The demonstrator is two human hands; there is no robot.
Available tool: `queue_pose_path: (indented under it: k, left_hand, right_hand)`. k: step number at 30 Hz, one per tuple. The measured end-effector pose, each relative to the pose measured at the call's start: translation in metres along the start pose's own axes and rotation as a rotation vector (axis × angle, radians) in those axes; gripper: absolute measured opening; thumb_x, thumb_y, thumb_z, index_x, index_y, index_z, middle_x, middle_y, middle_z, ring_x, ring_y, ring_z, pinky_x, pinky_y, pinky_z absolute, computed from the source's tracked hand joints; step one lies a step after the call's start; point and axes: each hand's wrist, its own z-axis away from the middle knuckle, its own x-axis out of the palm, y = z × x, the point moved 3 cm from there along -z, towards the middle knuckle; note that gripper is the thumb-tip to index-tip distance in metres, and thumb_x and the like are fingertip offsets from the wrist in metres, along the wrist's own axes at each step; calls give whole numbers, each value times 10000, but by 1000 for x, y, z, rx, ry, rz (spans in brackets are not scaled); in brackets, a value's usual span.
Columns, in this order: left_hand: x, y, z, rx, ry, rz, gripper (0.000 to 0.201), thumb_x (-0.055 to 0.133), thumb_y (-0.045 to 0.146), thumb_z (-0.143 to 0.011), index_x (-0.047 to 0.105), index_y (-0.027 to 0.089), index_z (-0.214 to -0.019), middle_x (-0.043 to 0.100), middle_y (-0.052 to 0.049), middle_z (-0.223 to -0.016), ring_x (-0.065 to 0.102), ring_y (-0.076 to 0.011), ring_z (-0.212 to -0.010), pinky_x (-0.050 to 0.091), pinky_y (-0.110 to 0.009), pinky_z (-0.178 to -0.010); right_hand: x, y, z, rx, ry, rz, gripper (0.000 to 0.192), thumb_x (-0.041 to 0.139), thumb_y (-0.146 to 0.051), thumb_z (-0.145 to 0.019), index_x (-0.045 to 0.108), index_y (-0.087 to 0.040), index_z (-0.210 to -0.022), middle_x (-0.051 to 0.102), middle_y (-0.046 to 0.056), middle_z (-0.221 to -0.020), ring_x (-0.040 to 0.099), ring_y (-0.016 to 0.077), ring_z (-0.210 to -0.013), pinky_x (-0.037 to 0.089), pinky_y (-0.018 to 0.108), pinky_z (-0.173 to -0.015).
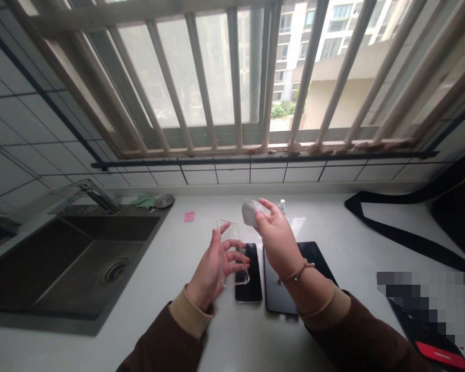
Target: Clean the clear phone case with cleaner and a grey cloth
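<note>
I see my left hand (217,261) raised with fingers curled closed, my right hand (277,235) lifted beside it, seemingly pinching shut.

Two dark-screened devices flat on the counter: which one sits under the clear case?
The smaller phone, the left of the two. The left hand holds the clear case over it; the bigger tablet lies under the right wrist.

Home kitchen: steel sink (62,258) w/ faucet (98,196), tiled wall (19,150), barred window (232,77).

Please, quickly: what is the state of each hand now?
Left hand: closed on a clear phone case.
Right hand: closed on a white cloth.
</note>
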Motion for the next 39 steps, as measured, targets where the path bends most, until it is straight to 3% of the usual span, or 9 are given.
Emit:
queue_pose_path:
  k: [3, 6, 9, 15, 24, 28, 31, 35, 39]
  left_hand:
    - [1, -3, 1, -2, -21, 5, 664, 505, 710, -998, 472, 267, -1492, 723, -92, -1024, 746, -215, -757, 647, -364, -684]
    - [-2, -6, 0, -11, 12, 24, 672, 501, 733, -989, 588, 211, -1403, 742, -142, -1096, 758, -242, -854, 641, -347, -694]
    - [-5, -6, -2, -17, 56, 32, 709, 511, 752, -976, 616, 191, -1398, 749, -176, -1171, 760, -261, -913, 635, -349, -709]
    - [1, -5, 0, 17, 37, -44, 740, 532, 754, -966, 621, 183, -1428, 744, -192, -1234, 749, -237, -837, 625, -339, -660]
    - [4, -3, 2, 41, 51, -82, 720, 513, 721, -993, 570, 189, -1474, 748, -189, -1202, 766, -249, -872, 636, -336, -671]
    - [0, -4, 0, 3, 53, -51, 668, 517, 700, -1003, 580, 192, -1432, 749, -142, -1072, 752, -208, -758, 630, -319, -659]
    - [-2, -3, -1, -14, 59, -28, 663, 503, 690, -1012, 482, 244, -1501, 730, -96, -1013, 749, -203, -710, 631, -330, -650]
    - [-2, 0, 0, -50, 55, -21, 702, 442, 701, -1024, 376, 256, -1563, 718, -95, -990, 765, -228, -719, 639, -355, -656]
    - [-1, 0, 1, -70, 51, -10, 705, 440, 704, -1022, 367, 259, -1564, 713, -92, -984, 766, -225, -712, 643, -353, -660]
  right_hand:
    - [11, 6, 12, -300, -247, 500, 633, 581, -245, -1026, 387, -232, -1628, 804, 114, -1196, 787, 256, -1022, 622, 432, -947]
    - [26, 18, 27, -580, -454, 803, 574, 513, -116, -1020, 453, -169, -1588, 717, 174, -1394, 776, 277, -1112, 638, 413, -940]
    - [31, 25, 33, -753, -490, 919, 480, 529, -70, -1012, 545, -128, -1488, 696, 177, -1424, 753, 267, -1182, 635, 384, -985]
    - [28, 22, 27, -832, -524, 962, 558, 678, -75, -960, 526, -85, -1497, 647, 231, -1473, 638, 292, -1377, 523, 439, -1182]
    - [29, 25, 25, -742, -583, 1019, 611, 698, -86, -948, 512, -97, -1529, 580, 260, -1538, 552, 312, -1464, 397, 524, -1265]
    - [24, 15, 21, -537, -531, 890, 506, 730, -103, -910, 660, -187, -1404, 716, 176, -1394, 680, 317, -1310, 464, 513, -1200]
    - [11, 3, 9, -217, -329, 556, 312, 661, -191, -956, 762, -228, -1249, 810, 110, -1151, 767, 280, -1078, 580, 458, -1026]
    - [-3, 4, -6, 259, -205, -190, 194, 750, -284, -896, 769, -166, -1049, 804, 96, -1064, 771, 204, -953, 622, 354, -904]
    - [-9, 11, -15, 352, -149, -373, 269, 864, -322, -823, 753, -159, -1006, 797, 86, -1051, 767, 173, -929, 618, 322, -902]
